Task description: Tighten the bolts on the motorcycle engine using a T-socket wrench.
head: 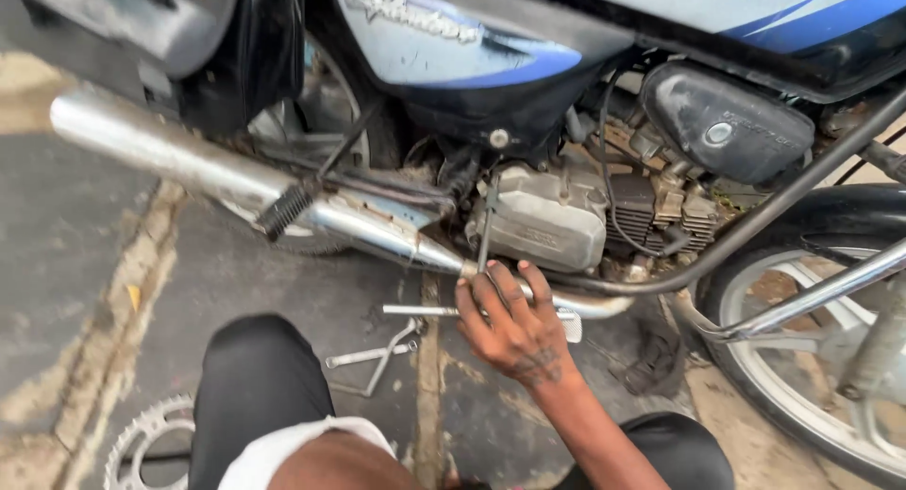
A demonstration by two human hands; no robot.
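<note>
Seemingly the right hand (514, 325) has curled its fingers round a slim metal tool (420, 311) beside the exhaust pipe (377, 228); a loose grip could slip against the engine (547, 216)

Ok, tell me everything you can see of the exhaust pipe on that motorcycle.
The exhaust pipe is a long chrome tube, dulled and rust-spotted near the engine. It runs low along the motorcycle, wide muffler end at upper left, narrowing toward the lower right. A ribbed black footpeg crosses in front of it. The right hand rests on its narrow end.
</note>
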